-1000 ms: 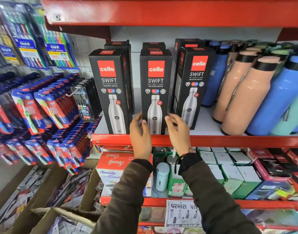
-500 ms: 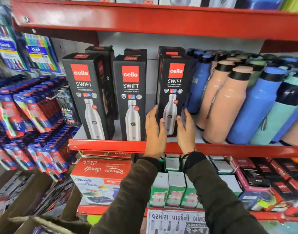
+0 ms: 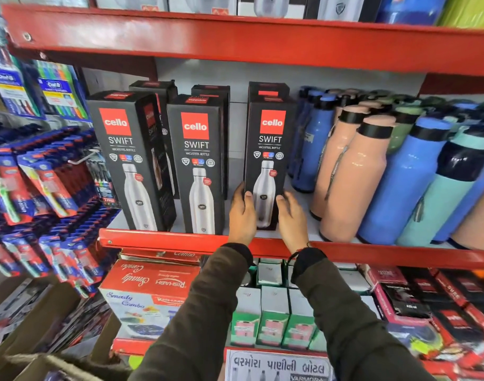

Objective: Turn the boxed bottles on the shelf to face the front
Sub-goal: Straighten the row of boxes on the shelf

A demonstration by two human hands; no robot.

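Note:
Three black boxed bottles stand in a front row on the red shelf: a left box angled so its right side shows, a middle box and a right box, both with their printed fronts towards me. More black boxes stand behind them. My left hand grips the lower left edge of the right box, thumb on its front. My right hand presses against its lower right side. The box's base is hidden behind my hands.
Loose peach bottles and blue bottles crowd the shelf just right of the right box. Toothbrush packs hang at the left. A red upper shelf runs overhead. Cartons fill the shelf below.
My hands left the middle box and closed on the right box. That box turned from angled, with its side showing, to its front towards me.

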